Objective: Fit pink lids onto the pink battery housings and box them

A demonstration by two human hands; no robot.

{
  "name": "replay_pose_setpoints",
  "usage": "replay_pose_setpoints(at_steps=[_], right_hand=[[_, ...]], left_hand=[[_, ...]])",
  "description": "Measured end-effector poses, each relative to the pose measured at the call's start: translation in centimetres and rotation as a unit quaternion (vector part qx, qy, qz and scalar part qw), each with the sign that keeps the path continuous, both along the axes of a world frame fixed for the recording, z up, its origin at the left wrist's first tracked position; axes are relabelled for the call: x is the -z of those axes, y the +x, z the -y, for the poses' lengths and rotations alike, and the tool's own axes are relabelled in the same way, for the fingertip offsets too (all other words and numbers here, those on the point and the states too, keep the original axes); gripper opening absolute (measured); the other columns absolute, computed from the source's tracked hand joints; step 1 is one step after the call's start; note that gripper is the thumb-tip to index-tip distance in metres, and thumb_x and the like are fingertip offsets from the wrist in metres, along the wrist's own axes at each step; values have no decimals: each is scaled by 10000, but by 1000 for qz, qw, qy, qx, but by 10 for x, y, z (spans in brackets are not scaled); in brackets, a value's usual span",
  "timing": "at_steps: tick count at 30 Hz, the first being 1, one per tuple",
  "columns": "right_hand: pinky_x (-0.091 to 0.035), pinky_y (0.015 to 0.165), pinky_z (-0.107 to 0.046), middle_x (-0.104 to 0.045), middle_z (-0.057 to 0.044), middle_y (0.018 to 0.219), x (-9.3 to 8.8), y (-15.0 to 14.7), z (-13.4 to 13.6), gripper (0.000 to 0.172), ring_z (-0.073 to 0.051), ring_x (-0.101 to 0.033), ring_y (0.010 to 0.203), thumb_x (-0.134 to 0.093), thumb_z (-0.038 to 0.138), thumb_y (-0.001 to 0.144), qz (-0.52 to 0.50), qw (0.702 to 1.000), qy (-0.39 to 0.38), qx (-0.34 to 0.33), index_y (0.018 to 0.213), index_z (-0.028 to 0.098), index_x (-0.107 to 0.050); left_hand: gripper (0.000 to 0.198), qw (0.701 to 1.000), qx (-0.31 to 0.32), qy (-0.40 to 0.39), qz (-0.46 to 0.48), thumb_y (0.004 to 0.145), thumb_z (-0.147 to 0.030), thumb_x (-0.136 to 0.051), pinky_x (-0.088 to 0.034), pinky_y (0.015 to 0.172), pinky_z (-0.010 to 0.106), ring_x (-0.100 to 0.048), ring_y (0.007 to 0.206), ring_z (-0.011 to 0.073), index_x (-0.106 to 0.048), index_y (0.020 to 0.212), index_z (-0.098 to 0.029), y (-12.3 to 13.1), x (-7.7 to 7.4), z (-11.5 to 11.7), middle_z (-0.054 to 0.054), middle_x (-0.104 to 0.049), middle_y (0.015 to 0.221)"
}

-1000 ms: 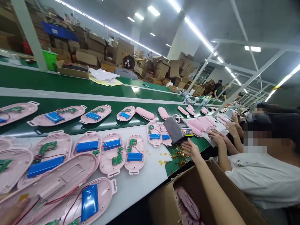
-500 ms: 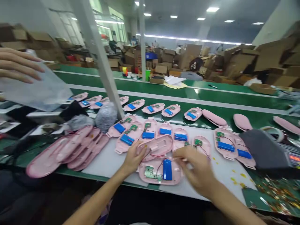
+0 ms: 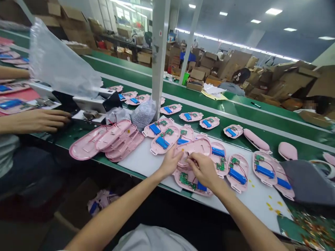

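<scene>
In my left hand is a pink plastic shell half, gripped by its left end and tilted with its hollow inside towards me. My right hand is closed in a pinch over the shell's near edge, on what look like thin dark-red wires, largely covered by the fingers. Just below both hands lies another pink shell with a green circuit board and a blue battery, partly hidden by my right hand.
Several open pink shells with batteries lie on the white sheet. Stacked empty shells stand left, near a metal post. A co-worker's hand and a plastic bag are far left. A grey block sits right.
My view has swung left. My right hand has come in from the right of the shell to its near edge. The co-worker's plastic bag now stands more upright.
</scene>
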State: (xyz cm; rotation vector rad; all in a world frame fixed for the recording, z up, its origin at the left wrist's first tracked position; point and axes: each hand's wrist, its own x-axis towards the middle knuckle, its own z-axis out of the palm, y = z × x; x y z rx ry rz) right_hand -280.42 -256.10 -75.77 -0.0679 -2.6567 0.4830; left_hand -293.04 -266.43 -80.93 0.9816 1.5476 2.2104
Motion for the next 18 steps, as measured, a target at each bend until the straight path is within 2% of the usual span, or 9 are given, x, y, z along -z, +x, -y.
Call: replay_pose_setpoints(at_steps=[2,7,11,13,16,18], right_hand=[[-355,702,-269,-567,-10,785,-2,-4,6,183,-155,-521,768,-450,267,954,17,1000,-14,-6,820,202,-556],[-341,670,-257,-523,-12,804,7,-9,18,215,-143,-512,740,-442,268,955,29,998,20,56,810,199,-585],[-314,628,-260,-542,-17,806,21,-17,23,210,-142,-513,718,-492,292,933,8,990,92,106,792,203,-619],[-303,614,-268,-564,-17,756,25,-21,21,251,-151,-520,706,-554,348,902,-3,983,110,144,708,199,-608],[-291,571,-271,-540,1,610,17,-13,12,398,-145,-500,608,-653,488,810,-22,971,88,220,570,195,-531],[-328,579,-268,-538,-1,613,1,8,4,409,-147,-506,608,-653,518,800,-63,967,96,229,582,196,-527]], left_hand=[[261,1000,11,18,18,818,-265,-621,-411,986,327,-568,1044,211,-625,1059,-166,-1,2,-3,53,-651,1059],[219,996,49,52,59,833,-310,-590,-454,877,297,-586,918,188,-642,974,-152,0,5,-2,42,-652,932],[319,990,92,63,85,888,-386,-492,-492,776,286,-607,815,176,-621,1060,-150,7,2,7,43,-650,875],[339,989,104,61,85,887,-389,-492,-497,771,288,-616,835,187,-618,1093,-151,9,0,11,53,-659,906],[379,989,121,57,67,794,-322,-647,-488,863,315,-612,963,227,-614,1129,-149,9,1,17,70,-667,1032],[447,992,122,33,8,766,-264,-684,-464,937,346,-590,1064,256,-589,1188,-152,4,3,23,88,-652,1135]])
